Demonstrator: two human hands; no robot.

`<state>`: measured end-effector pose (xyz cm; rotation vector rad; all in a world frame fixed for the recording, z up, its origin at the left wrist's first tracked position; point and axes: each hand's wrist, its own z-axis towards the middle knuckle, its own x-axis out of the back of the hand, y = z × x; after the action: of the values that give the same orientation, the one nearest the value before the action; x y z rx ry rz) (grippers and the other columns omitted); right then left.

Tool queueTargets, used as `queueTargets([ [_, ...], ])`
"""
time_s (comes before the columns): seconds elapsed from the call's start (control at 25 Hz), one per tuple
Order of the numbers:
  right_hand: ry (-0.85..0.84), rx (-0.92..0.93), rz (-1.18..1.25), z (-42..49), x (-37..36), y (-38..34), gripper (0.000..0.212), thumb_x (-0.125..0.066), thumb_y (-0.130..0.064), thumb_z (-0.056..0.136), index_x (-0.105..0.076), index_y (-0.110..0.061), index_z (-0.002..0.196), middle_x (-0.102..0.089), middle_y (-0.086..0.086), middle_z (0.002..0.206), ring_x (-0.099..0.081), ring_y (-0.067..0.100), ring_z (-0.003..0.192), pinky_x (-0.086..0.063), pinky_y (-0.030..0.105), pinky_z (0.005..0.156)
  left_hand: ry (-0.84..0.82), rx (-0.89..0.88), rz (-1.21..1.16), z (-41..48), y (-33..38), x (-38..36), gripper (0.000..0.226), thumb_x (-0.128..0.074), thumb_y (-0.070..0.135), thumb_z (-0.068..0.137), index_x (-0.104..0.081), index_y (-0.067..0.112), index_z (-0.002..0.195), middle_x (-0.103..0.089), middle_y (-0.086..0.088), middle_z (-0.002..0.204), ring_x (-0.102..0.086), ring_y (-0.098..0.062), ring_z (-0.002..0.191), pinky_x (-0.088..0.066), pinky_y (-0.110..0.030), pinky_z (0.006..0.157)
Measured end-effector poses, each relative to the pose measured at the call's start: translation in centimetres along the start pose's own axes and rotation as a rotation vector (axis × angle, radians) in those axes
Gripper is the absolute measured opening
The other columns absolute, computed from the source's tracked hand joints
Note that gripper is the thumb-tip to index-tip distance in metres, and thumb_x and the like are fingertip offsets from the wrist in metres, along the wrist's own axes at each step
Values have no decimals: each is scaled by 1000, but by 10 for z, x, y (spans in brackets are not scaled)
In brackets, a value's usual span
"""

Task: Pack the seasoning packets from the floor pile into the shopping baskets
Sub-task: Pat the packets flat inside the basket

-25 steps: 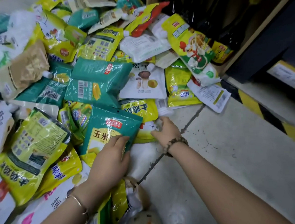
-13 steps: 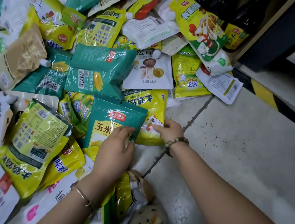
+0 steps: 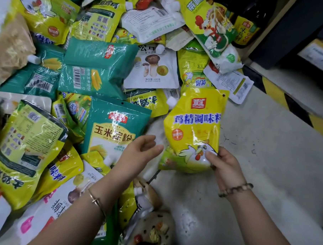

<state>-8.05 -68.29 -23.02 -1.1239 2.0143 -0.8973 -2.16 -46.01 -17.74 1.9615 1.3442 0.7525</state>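
Pinched at its lower right corner by the right hand (image 3: 223,167), thumb across the printed chicken, and held upright over the pile's (image 3: 96,69) edge: yellow chicken-seasoning packet (image 3: 195,124), flat among the others half a second ago. Off the green cornstarch packet (image 3: 112,127) now, left hand (image 3: 137,154) open, fingers relaxed, just beside the yellow one. Probably ready for carrying; no basket in view.

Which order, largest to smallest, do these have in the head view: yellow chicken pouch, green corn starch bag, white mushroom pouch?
1. Yellow chicken pouch (held nearer the camera, so unsure)
2. Green corn starch bag (partly covered)
3. White mushroom pouch
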Motion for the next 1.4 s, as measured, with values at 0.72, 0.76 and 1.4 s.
queueTargets([
  [0.72, -53, -308, -560, 11, -165, 49, 50, -59, -61, 76, -59, -17, 100, -64, 2, 99, -60, 20, 91, -43, 29, 74, 564, -45, -219, -36, 0, 99, 31, -76, 8, 69, -67, 16, 97, -75, -4, 86, -72, -29, 73, -58, -50, 68],
  [0.76, -36, -328, -567, 11, -177, 52, 61, -60, -66, 72, -57, -16, 106, -63, 2, 103, -59, 22, 96, -42, 29, 74, 573, -17, -250, -38, -3, 103, 33, -75, 6, 70, -67, 14, 101, -75, -8, 88, -72, -32, 74, -56, -56, 69],
  [1.4, 250, 198, -263, 12, -111, -1, 7, -67, -18, 84, -60, -20, 86, -63, -13, 78, -61, -4, 69, -46, 11, 59, 515, 21, -229, -42, -5, 93, 15, -73, 20, 78, -64, 16, 90, -74, -12, 79, -66, -32, 47, -49, -33, 36],
])
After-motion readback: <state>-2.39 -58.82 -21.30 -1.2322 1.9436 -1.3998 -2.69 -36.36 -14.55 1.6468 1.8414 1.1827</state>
